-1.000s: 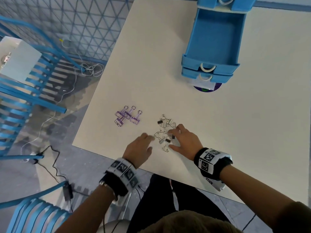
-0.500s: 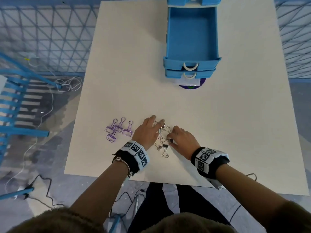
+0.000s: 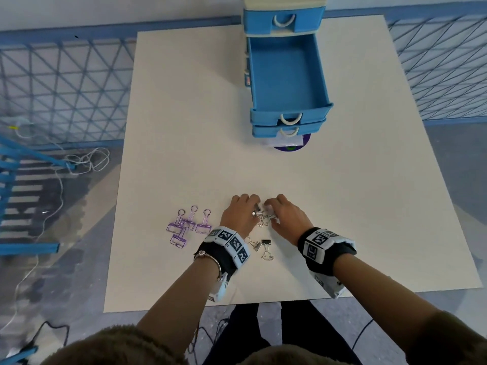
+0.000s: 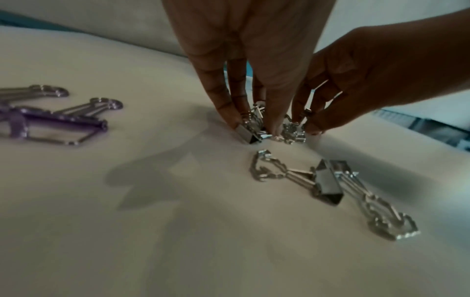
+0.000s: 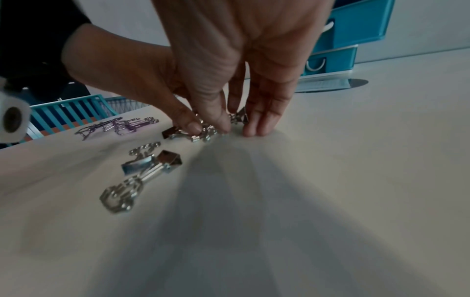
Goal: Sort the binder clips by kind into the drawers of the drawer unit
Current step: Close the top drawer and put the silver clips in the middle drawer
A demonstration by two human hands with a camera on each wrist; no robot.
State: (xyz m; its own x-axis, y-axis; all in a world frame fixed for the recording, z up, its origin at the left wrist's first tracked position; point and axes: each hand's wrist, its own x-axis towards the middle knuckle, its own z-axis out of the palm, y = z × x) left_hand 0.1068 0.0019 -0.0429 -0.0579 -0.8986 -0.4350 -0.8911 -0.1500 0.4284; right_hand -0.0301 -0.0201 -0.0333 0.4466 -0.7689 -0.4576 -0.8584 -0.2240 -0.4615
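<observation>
Nearest the table's front edge, two silver clips are lying loose, touching each other, btwn the two wrists; one is showing a dark body, handles pointing toward the front edge. In the left wrist view that pair is sitting just in front of the fingers, apart from them.

Just beyond, both hands are meeting over a small bunch of silver clips, approx. mid-width of the table, in its front half. Left hand is coming in from the left w/ fingers pointing down; its fingertips are pinching a silver clip against the tabletop. Right hand is coming in from the right, thumb and forefinger closing on the bunch, while its other fingers are lying straight w/ tips pressing on the table. The hands are nearly touching each other.

Left of the left hand, toward the table's left edge, four purple clips are lying in a loose group, some overlapping, handles pointing toward the far edge.

At the far edge, the blue drawer unit is standing w/ top drawer closed. The middle drawer is pulled well out toward the person, showing nothing inside. The drawer below is also pulled out, mostly covered by the middle one; contents can't be seen.
</observation>
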